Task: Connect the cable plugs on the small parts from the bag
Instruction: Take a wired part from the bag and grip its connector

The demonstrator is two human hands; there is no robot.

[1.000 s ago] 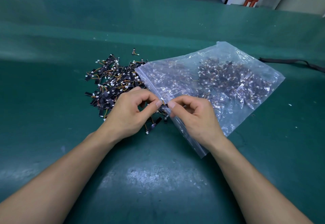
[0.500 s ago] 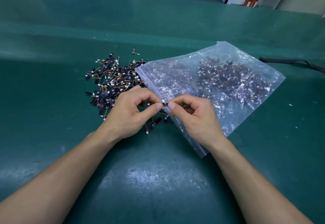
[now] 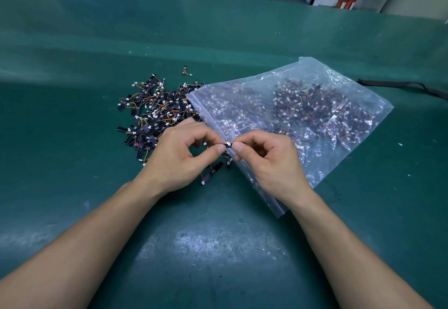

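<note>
While the left hand [image 3: 179, 156] and right hand [image 3: 269, 161] meet thumb to thumb, both pinch one small part [image 3: 227, 144] between them, over the bag [image 3: 303, 105] mouth.

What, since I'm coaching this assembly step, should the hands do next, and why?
Probably push the pinched ends together until the plug seats. The left hand and right hand each pinch one end of a small part, thumbs nearly meeting, its white plug showing between them.
</note>
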